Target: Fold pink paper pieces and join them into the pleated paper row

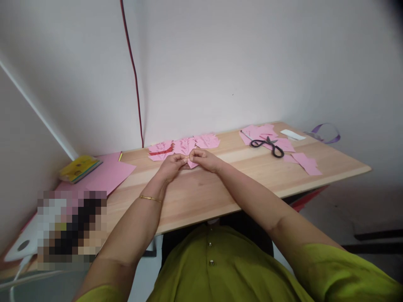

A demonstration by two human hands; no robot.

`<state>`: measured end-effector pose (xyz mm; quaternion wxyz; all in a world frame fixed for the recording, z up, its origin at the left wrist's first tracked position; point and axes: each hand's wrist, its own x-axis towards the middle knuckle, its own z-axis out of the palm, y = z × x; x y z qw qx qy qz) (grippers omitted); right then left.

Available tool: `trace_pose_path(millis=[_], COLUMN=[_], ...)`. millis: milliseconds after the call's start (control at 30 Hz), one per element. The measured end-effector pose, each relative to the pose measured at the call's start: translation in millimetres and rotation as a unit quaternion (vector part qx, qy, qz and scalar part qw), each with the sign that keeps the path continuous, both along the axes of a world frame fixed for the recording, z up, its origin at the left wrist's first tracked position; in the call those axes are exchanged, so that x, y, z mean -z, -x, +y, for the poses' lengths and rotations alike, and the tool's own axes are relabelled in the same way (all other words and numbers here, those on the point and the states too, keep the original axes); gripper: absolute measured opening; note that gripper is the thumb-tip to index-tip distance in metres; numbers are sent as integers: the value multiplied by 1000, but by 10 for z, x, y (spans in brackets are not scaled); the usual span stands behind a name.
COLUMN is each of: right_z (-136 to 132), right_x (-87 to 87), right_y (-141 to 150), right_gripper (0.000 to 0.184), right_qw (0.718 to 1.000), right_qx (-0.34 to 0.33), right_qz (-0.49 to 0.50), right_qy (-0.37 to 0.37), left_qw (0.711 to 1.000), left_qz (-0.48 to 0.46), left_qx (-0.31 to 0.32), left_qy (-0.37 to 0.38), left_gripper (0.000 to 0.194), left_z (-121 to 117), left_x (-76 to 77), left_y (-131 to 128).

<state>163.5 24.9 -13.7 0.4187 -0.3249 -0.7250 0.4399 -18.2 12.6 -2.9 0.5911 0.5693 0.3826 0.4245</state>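
My left hand (174,164) and my right hand (204,158) meet over the wooden table (201,193), both with fingers pinched together. Between them they grip a small piece of pink paper (192,165), whose pointed lower end shows below the fingertips. Its upper part is hidden by my fingers. Just behind my hands lie several crinkled pink paper pieces (182,146) with jagged edges, in a row near the wall. A dark red strip (161,150) rests across the left one.
To the right, black-handled scissors (267,144) lie on pink paper scraps (285,144), with a white strip (292,134) beyond. A purple ribbon loop (336,136) is at the far edge. On the left are pink sheets (110,174) and a yellow packet (78,168). A red cable (135,75) hangs down the wall.
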Motion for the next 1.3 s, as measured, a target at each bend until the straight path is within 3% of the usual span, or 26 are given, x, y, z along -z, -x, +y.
trace_pose_path(millis=[333,500,667,900,1067,1200,1300], right_z=[55,41,18,90,39,27,24], right_x=[71,40,-12,58,4,-21,-32], right_y=[-16,-30,-36,-86,-91,-82,-81], right_gripper=[21,22,28,37,30,27,26], right_qw=[998,999,1000,987,996,998,999], right_qx=[-36,-15,16,-28,31,35,34], right_qz=[44,34,7,89,41,23,4], right_qy=[17,28,24,129,79,43,12], left_qw=[997,995,999,994,996,996,997], left_qz=[-60,-62,-23,-56,-55,-44,-23], left_qx=[46,51,-24,-98,-66,-58,-68], left_qy=[35,58,6,2,20,41,13], left_gripper=[29,30,32,31,33,35,34], left_z=[41,48,77,88,79,69,65], left_x=[47,68,114,73,74,69,74], left_y=[60,51,-6,-10,-4,-13,-29])
